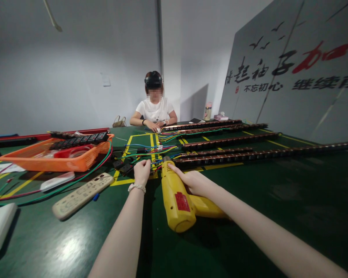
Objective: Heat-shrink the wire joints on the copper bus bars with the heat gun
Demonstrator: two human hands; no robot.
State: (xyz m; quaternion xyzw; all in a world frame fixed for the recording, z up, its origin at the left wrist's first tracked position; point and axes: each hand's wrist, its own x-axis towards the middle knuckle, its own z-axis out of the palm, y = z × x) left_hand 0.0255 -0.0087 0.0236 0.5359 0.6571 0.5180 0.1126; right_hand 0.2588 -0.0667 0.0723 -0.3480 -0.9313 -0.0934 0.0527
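Note:
My right hand (195, 181) is wrapped round a yellow heat gun (174, 200) with a red label. The gun's metal nozzle points away from me, toward thin coloured wires (157, 163) at the end of a long dark strip with copper edges (208, 158). Just left of the nozzle my left hand (142, 172) is closed in a pinch at these wires; its fingertips are partly hidden. Black sockets (123, 166) lie beside it on the left. A bracelet circles my left wrist.
An orange basket (72, 166) with black parts stands left, near a cream power strip (82, 195) and a white box (0, 227). More copper-edged strips (229, 139) stretch right across the green table. Opposite sits a person in a white shirt (155, 110), hands at other wires.

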